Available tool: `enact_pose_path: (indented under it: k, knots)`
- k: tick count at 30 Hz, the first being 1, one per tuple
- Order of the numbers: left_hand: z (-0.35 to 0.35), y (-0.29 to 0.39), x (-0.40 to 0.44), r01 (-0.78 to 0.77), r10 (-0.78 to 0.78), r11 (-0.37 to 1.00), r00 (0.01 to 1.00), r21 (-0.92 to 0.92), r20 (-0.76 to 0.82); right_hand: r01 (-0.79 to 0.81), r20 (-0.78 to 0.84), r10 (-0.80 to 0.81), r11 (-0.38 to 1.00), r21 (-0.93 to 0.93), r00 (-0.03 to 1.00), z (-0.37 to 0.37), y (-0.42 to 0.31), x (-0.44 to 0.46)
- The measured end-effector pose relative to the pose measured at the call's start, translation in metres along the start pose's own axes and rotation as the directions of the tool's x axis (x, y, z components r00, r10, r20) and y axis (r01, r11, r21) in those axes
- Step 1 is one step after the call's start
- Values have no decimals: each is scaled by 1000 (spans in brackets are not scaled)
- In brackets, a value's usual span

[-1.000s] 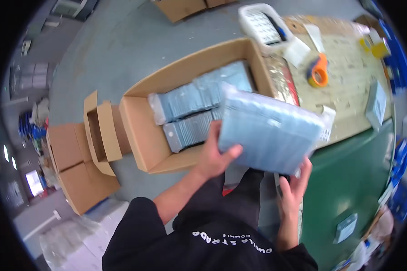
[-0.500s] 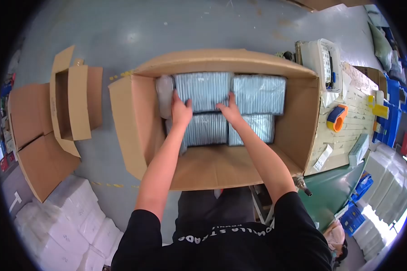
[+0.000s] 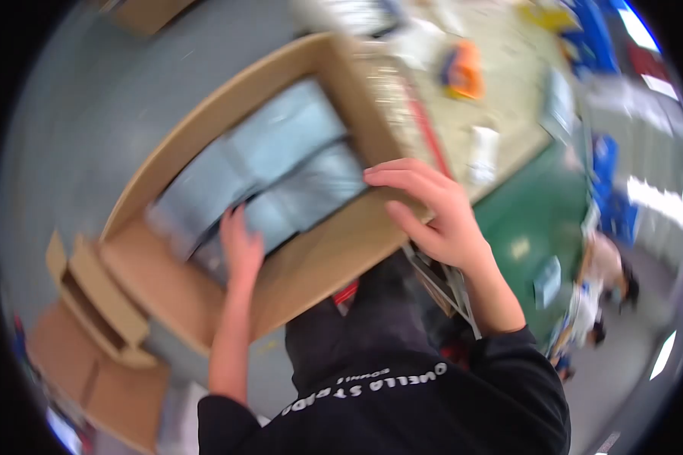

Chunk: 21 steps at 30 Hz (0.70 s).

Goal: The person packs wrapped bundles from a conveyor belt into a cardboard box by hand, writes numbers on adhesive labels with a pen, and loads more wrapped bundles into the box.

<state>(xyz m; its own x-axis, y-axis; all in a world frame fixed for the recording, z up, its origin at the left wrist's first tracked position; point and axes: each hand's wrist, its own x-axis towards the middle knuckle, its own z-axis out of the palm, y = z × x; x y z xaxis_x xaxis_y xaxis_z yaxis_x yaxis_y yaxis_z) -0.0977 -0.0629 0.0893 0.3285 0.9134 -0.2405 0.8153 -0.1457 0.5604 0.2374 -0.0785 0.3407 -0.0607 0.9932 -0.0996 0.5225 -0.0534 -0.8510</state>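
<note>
A large cardboard box (image 3: 357, 227) stands in front of me, tilted in the view. Inside lie several light-blue, plastic-wrapped packs (image 3: 284, 129), set side by side in two rows and blurred by motion. My left hand (image 3: 241, 246) reaches into the box, its fingers apart against the near edge of the packs; whether it presses on them is hard to tell. Over the right end of the box hovers my right hand (image 3: 440, 216), thumb and fingers spread, with nothing in it.
To the right, a worktable (image 3: 520, 98) bears an orange-and-blue tape dispenser (image 3: 464, 70) and a white label (image 3: 483, 154). A green surface (image 3: 520, 227) adjoins it. Smaller open cartons (image 3: 102, 303) lie at lower left. Other people (image 3: 599, 262) are at far right.
My right hand has left the packs and moved right, out over the box's edge. My left hand has shifted toward the near row. The view has swung right.
</note>
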Motion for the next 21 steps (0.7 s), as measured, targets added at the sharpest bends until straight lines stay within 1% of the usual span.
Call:
enact_pose_path:
  k: [1,2,3,4,5,6,7,8,9,10,11,12,13,14,15,16,17,19,21]
  knots:
    - [-9,20,-3,-61,65,987,998,-152,19,-12,-150,7,999,-31,989,-43,2,-36]
    - [-11,35,-11,-4,7,899,1000,-438,4,-18,-384,65,992,125,921,-75,20,-79]
    - [-14,54,-18,-204,140,812,978,-546,-157,46,-592,127,962,269,796,-100,46,-126]
    - [-29,88,-30,-275,181,824,956,-496,-230,4,-692,114,986,167,713,-133,73,-175]
    - [-35,115,-37,-346,224,825,926,-448,-303,-108,-779,109,993,54,618,-160,102,-226]
    - [-38,155,-44,-381,205,782,905,-494,-374,-296,-853,177,955,28,491,-180,136,-283]
    - [-36,196,-53,-440,246,770,873,-462,-422,-498,-890,214,867,-17,402,-196,171,-343]
    - [-27,236,-61,-496,283,753,837,-433,-468,-681,-922,240,731,-34,304,-208,208,-406]
    - [-11,279,-68,-529,343,718,835,-452,-431,-795,-946,251,607,-10,204,-216,250,-471]
    - [6,322,-79,-543,334,627,835,-558,-437,-886,-961,255,464,28,103,-224,291,-538]
    - [24,362,-95,-539,312,533,841,-652,-441,-944,-954,300,312,104,-6,-234,324,-602]
    - [45,393,-110,-544,353,511,839,-666,-415,-960,-941,315,202,194,-124,-240,352,-649]
    - [67,429,-126,-489,392,451,860,-747,-327,-956,-916,327,98,277,-232,-248,372,-688]
    - [88,460,-140,-423,430,400,870,-813,-242,-948,-907,329,86,308,-265,-257,382,-712]
    - [108,486,-154,-428,454,400,861,-810,-231,-928,-852,403,15,372,-334,-266,390,-725]
    - [128,506,-169,-376,504,374,850,-847,-155,-904,-785,475,-58,423,-398,-270,399,-734]
    - [147,525,-183,-320,553,357,829,-878,-78,-894,-769,484,-62,445,-417,-266,410,-737]
    - [185,554,-206,-256,613,439,786,-861,79,-939,-832,437,-173,296,-342,-243,427,-729]
    - [228,581,-218,-221,670,545,694,-809,262,-953,-867,395,-116,281,-304,-229,420,-716]
